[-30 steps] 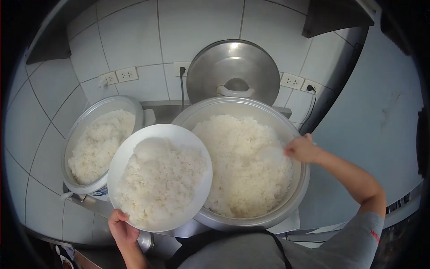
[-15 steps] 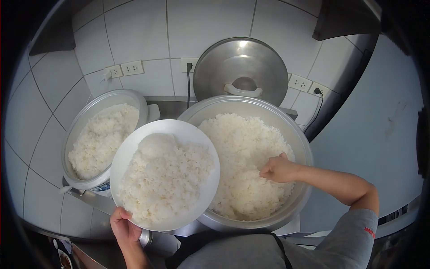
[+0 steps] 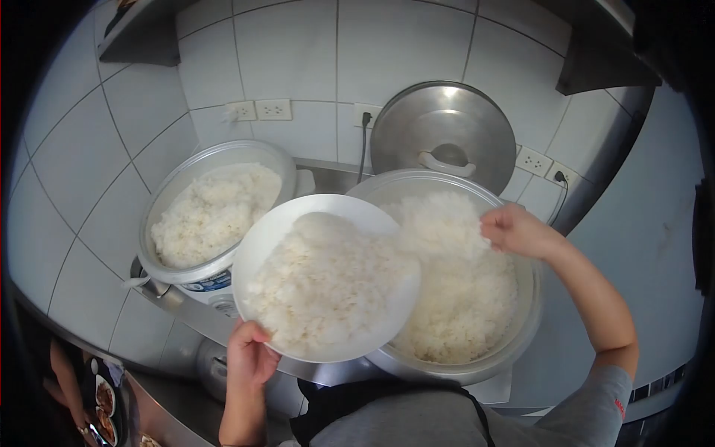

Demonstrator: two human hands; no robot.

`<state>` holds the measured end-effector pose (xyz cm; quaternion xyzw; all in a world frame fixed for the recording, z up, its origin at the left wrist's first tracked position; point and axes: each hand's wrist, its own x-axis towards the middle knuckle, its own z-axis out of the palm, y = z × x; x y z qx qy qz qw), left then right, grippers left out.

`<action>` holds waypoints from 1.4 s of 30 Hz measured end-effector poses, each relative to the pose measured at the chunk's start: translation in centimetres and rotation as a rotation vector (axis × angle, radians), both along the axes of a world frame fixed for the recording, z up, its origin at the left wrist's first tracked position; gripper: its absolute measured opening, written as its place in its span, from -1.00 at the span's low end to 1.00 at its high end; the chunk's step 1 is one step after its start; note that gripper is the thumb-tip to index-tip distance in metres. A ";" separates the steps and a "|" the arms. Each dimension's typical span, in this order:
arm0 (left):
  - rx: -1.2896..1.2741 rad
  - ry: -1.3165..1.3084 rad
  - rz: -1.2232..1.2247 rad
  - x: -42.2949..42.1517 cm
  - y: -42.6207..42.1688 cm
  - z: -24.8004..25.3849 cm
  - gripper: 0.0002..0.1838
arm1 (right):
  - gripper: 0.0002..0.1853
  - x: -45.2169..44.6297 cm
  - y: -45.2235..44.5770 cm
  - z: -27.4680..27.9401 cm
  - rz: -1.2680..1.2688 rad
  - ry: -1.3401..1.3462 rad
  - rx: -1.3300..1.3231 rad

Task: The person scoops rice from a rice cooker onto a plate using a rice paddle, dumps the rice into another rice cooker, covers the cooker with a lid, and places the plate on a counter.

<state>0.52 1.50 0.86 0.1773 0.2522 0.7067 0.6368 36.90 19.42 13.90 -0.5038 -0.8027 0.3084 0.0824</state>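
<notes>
My left hand (image 3: 252, 350) grips the near-left rim of a round white plate (image 3: 257, 223), which is heaped with cooked white rice (image 3: 328, 279). The plate is held up over the gap between two rice cookers and overlaps the left rim of the large one (image 3: 525, 313). Above that cooker's rice (image 3: 465, 313), my right hand (image 3: 514, 231) is closed beside a raised mound of rice (image 3: 443, 223). Whatever my fingers hold under the mound is hidden by the rice.
A second rice-filled cooker (image 3: 167, 264) stands at the left. Behind the large cooker, its metal lid (image 3: 439, 123) leans up near wall sockets (image 3: 273, 109) and a black cord (image 3: 363, 149). At lower left, another person's arm (image 3: 65, 376) is near dishes of food (image 3: 106, 398).
My right hand has risen out of the large cooker's rice, with a mound of rice lifted beside it. The plate stays in my left hand. The camera view has shifted left.
</notes>
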 end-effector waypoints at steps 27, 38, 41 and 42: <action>0.039 -0.002 0.035 -0.5 0.3 -1.6 -0.37 | -0.92 8.0 1.7 -6.4 0.161 -0.918 1.023; 0.063 -0.036 0.004 -1.2 0.1 -2.4 -0.38 | -0.97 5.3 -6.6 -6.2 0.340 -0.673 0.842; 0.031 -0.061 0.011 -0.9 0.2 -1.8 -0.37 | -0.97 5.4 -7.9 -6.1 0.347 -0.631 0.709; 0.030 -0.071 0.009 -0.9 0.1 -1.8 -0.36 | -0.95 5.5 -8.2 -6.1 0.347 -0.575 0.676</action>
